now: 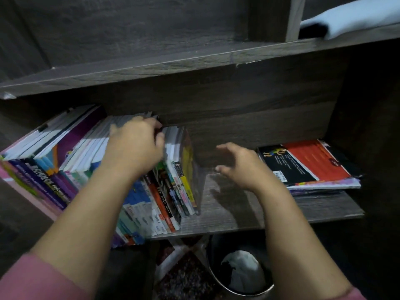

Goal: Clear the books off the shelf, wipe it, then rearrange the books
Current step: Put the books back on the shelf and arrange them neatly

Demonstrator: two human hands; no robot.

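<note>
A long row of upright books (71, 161) leans across the left half of the dark wooden shelf (233, 217). My left hand (136, 144) lies over the top edges of the books near the row's right end, its fingertips curled over the far edge of several of them. My right hand (240, 165) hovers above the bare middle of the shelf with fingers spread and loose, holding nothing. A flat stack of books (311, 165) with a red and black cover lies at the shelf's right end.
An upper shelf board (194, 61) runs overhead, and a pale blue folded cloth (355, 16) lies on it at top right. Below the shelf stands a round dark bin (240, 271) holding something white, next to a patterned mat (186, 276).
</note>
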